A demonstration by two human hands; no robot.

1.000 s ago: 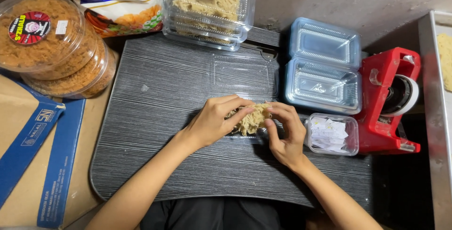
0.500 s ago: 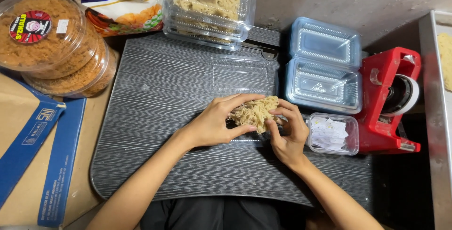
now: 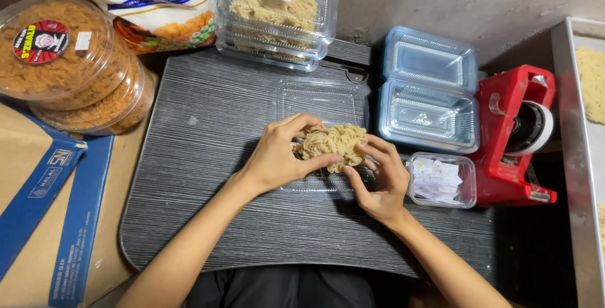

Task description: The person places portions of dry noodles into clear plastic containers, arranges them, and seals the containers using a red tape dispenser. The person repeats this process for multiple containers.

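Noodle block [image 3: 333, 145] is gripped between both hands, just above an open clear tray [image 3: 321, 103] on the grey board [image 3: 208, 176]. Left hand [image 3: 277, 157] is curled on its left edge, right hand [image 3: 381, 179] pinches the right, so it is kept whole. 1 view only. Empty tubs [image 3: 428, 91] and tape dispenser [image 3: 513, 135] are kept within reach at right.

Tan noodle clump [image 3: 333, 145], grey wood-grain striped tray [image 3: 208, 157], red tape dispenser [image 3: 513, 135], clear bluish-tinted clamshell boxes [image 3: 428, 97].

Head camera looks straight down, close, at the tray table [image 3: 208, 157].
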